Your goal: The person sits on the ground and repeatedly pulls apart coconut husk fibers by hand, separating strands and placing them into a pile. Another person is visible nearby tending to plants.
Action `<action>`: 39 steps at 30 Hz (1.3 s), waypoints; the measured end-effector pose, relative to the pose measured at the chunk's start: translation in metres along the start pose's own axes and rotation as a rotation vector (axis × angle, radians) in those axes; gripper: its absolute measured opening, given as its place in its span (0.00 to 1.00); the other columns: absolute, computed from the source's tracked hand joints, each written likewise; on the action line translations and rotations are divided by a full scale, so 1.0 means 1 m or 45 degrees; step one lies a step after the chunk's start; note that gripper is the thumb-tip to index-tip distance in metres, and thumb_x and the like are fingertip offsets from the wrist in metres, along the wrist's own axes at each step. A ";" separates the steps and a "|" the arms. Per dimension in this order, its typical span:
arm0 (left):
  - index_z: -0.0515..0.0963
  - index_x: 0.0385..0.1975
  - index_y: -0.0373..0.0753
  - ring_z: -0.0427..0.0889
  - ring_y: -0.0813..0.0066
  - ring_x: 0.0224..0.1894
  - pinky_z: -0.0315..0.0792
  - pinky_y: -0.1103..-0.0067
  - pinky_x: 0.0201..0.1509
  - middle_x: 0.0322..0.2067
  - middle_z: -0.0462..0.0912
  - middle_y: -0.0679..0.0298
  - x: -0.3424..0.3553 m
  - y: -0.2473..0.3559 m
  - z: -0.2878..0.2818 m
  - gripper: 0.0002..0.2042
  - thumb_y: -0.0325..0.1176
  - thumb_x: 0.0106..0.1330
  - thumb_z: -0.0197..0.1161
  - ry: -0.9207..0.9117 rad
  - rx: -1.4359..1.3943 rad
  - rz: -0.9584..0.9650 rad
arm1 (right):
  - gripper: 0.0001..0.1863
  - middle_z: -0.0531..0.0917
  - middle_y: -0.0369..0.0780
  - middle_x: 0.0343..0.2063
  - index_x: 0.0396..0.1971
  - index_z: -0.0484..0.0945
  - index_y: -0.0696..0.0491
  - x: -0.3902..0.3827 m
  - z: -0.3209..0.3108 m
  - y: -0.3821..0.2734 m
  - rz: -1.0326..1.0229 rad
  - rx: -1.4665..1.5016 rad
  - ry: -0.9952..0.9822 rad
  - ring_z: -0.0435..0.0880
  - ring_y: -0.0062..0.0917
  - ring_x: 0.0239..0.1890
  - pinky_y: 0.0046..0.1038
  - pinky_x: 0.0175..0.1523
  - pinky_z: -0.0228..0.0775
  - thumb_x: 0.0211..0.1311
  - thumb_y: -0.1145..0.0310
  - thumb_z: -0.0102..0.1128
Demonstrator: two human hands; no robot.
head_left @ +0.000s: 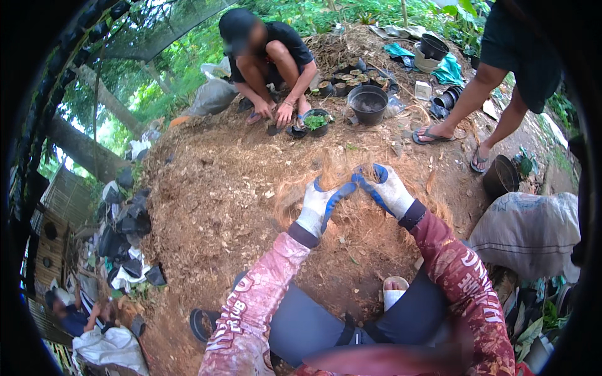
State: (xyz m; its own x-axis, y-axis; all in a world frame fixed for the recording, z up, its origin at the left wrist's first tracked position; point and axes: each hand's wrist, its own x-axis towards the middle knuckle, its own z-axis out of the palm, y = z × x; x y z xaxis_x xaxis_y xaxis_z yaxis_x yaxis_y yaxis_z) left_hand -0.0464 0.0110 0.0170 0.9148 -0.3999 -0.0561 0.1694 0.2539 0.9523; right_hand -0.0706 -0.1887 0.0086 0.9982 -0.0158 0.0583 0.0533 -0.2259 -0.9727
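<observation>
White work gloves with blue palms cover both of my hands, held close together over the ground in front of me. The fingers of my left hand (323, 202) are curled around a loose tuft of brown coconut fibre (335, 168). My right hand (385, 189) grips the same tuft from the other side, with its blue fingertips close to those of the left. Strands stick up and out between the gloves. Below and around them, more loose fibre (367, 233) lies spread on the brown soil, partly hidden by my hands.
Ahead, a person (269, 69) squats handling a small dark pot beside a potted green plant (316, 121) and a wide black pot (367, 105). Another person's legs (495, 100) stand at right. A white sack (527, 232) sits at right; a black pot (202, 324) lies near my left leg.
</observation>
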 end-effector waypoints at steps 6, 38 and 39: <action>0.79 0.51 0.35 0.85 0.77 0.41 0.78 0.78 0.48 0.43 0.87 0.65 -0.003 0.005 -0.018 0.21 0.27 0.57 0.76 0.104 0.116 0.083 | 0.20 0.85 0.47 0.27 0.39 0.81 0.58 0.005 0.017 -0.011 -0.130 -0.352 0.088 0.84 0.33 0.30 0.36 0.38 0.74 0.61 0.55 0.69; 0.81 0.43 0.35 0.83 0.78 0.35 0.77 0.80 0.42 0.36 0.86 0.66 -0.022 0.002 -0.031 0.19 0.24 0.52 0.78 0.198 0.152 0.340 | 0.24 0.85 0.54 0.35 0.35 0.81 0.59 0.022 0.036 0.004 -0.082 -0.755 0.157 0.84 0.49 0.43 0.43 0.53 0.73 0.55 0.50 0.63; 0.81 0.42 0.36 0.83 0.78 0.35 0.77 0.80 0.42 0.36 0.85 0.66 -0.024 0.006 -0.033 0.18 0.25 0.51 0.79 0.205 0.149 0.313 | 0.27 0.87 0.52 0.37 0.44 0.82 0.61 0.025 0.035 0.009 -0.100 -0.970 0.369 0.85 0.45 0.44 0.40 0.55 0.74 0.56 0.51 0.62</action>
State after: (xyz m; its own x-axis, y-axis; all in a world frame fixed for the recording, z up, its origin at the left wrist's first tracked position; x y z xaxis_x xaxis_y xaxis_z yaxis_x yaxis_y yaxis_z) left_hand -0.0553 0.0510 0.0146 0.9709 -0.1922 0.1425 -0.0992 0.2189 0.9707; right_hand -0.0443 -0.1572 -0.0063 0.9397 -0.1998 0.2775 -0.0151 -0.8349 -0.5502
